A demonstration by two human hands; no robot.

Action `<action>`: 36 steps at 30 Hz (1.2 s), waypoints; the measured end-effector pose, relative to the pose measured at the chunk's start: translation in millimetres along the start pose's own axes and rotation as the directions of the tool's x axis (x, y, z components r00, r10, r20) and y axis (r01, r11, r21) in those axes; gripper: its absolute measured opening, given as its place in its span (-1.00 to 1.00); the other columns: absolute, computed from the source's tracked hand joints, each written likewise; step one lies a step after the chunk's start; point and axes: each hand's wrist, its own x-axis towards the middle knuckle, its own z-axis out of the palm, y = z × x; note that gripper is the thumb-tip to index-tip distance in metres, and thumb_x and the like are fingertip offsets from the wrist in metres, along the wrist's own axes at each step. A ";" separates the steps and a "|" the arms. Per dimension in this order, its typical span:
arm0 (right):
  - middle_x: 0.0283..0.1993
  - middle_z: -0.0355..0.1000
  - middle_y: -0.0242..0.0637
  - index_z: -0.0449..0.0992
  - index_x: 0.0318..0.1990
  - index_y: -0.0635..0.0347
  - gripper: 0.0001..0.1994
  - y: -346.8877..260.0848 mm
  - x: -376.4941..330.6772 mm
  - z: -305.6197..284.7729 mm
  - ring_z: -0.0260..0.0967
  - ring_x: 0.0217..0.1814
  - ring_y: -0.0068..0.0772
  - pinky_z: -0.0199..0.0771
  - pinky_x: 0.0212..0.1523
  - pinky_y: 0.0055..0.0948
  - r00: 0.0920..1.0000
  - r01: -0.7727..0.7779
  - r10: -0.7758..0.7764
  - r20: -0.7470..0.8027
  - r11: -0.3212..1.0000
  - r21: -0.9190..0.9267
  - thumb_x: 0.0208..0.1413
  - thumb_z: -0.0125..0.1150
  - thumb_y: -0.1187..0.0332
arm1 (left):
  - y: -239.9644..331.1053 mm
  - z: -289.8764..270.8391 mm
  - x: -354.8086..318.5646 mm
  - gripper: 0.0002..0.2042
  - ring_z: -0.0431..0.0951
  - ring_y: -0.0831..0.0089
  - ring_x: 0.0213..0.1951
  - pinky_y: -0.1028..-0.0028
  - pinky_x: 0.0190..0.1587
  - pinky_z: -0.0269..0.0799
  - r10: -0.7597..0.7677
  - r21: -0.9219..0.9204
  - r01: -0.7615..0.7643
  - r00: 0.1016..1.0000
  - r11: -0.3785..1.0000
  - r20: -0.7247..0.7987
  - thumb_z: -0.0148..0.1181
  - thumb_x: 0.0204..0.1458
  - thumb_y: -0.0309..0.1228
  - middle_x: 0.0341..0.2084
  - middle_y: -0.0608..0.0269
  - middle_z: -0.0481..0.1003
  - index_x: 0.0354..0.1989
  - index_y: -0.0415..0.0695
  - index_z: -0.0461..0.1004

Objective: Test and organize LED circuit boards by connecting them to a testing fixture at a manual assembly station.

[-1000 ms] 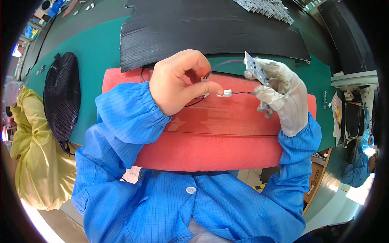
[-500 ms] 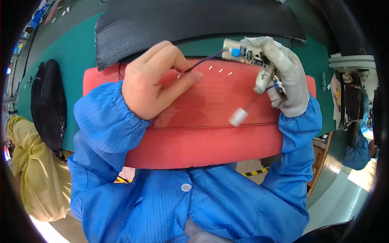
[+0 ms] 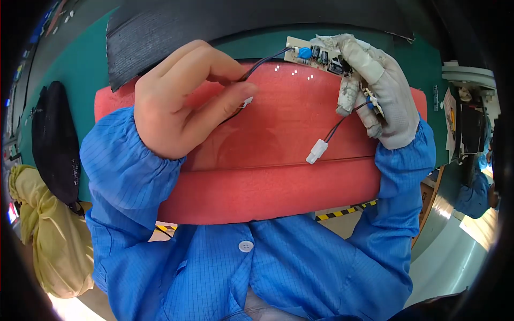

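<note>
My bare left hand (image 3: 179, 101), over the left of the red pad, pinches a pair of dark wires (image 3: 263, 61) between thumb and fingers. A small white piece (image 3: 247, 101) shows by the thumb tip. These wires run to the end of a circuit board (image 3: 317, 55) with a blue disc part and several black cylinders. My right hand (image 3: 383, 88), in a worn white glove, closes around the board's other end. Part of what looks like a second board (image 3: 374, 105) sticks out below its fingers. From there a white plug connector (image 3: 317, 151) dangles on dark wires.
Under my hands lies a red padded board (image 3: 273, 192), with a few small white spots near its far edge. Behind it curves a black sheet (image 3: 257, 24) on the green mat (image 3: 436, 99). A black cloth item (image 3: 55, 142) and a yellow cloth bundle (image 3: 59, 235) are at left.
My left hand has shifted left along with the wires. The circuit board sits slightly farther up in view. The dangling white connector, blurred before, now shows sharply.
</note>
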 end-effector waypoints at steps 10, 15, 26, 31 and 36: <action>-0.72 0.34 -0.29 0.43 -0.20 0.31 -0.53 -0.1 -2.0 4.5 0.03 -0.95 -0.71 -0.04 -0.96 -0.75 0.993 0.063 -0.061 -0.104 0.998 0.013 0.12 -0.03 -0.02 | 5.2 -8.2 2.2 -0.84 0.44 0.37 -0.42 0.50 -0.32 0.32 -0.029 0.082 0.025 0.999 0.996 0.045 0.22 -0.18 -0.62 -0.49 0.15 0.43 -0.38 -0.31 0.43; -0.70 0.34 -0.29 0.39 -0.06 0.30 -0.50 2.8 -2.9 4.7 -0.01 -0.94 -0.70 -0.09 -0.95 -0.73 0.987 0.130 -0.129 -0.092 0.991 0.002 0.15 -0.08 -0.02 | -5.0 -1.9 0.4 -0.78 0.40 0.48 -0.58 0.57 -0.51 0.32 -0.034 0.070 0.026 0.993 0.997 0.115 0.36 -0.23 -0.49 -0.62 0.26 0.36 -0.39 -0.24 0.48; -0.56 0.42 -0.30 0.42 -0.03 0.28 -0.51 -5.1 -7.0 6.5 0.16 -0.79 -0.72 0.10 -0.82 -0.70 0.984 0.179 -0.178 0.019 0.978 -0.104 0.02 0.11 0.05 | -0.4 0.0 1.8 -0.83 0.43 0.47 -0.59 0.54 -0.51 0.35 -0.054 0.036 0.051 0.994 0.998 0.093 0.34 -0.19 -0.50 -0.61 0.23 0.40 -0.44 -0.24 0.47; -0.57 0.39 -0.24 0.34 0.01 0.35 -0.39 -1.0 -3.7 12.7 0.30 -0.70 -0.53 0.32 -0.64 -0.57 0.932 0.335 -0.333 0.143 0.643 -0.688 -0.15 0.34 0.13 | 3.3 -1.2 1.8 -0.84 0.44 0.39 -0.57 0.49 -0.52 0.35 -0.002 0.053 0.000 1.000 0.999 0.031 0.32 -0.20 -0.52 -0.59 0.20 0.38 -0.44 -0.24 0.47; -0.67 0.23 -0.39 0.36 0.07 0.09 -0.52 18.1 14.9 21.5 0.18 -0.68 -0.58 0.26 -0.57 -0.53 0.749 0.537 -0.639 0.176 0.430 -0.726 -0.05 0.27 0.27 | 11.1 -1.2 2.6 -0.83 0.42 0.29 -0.56 0.45 -0.52 0.35 0.145 0.241 -0.155 0.988 0.958 0.061 0.32 -0.24 -0.52 -0.60 0.17 0.36 -0.43 -0.22 0.48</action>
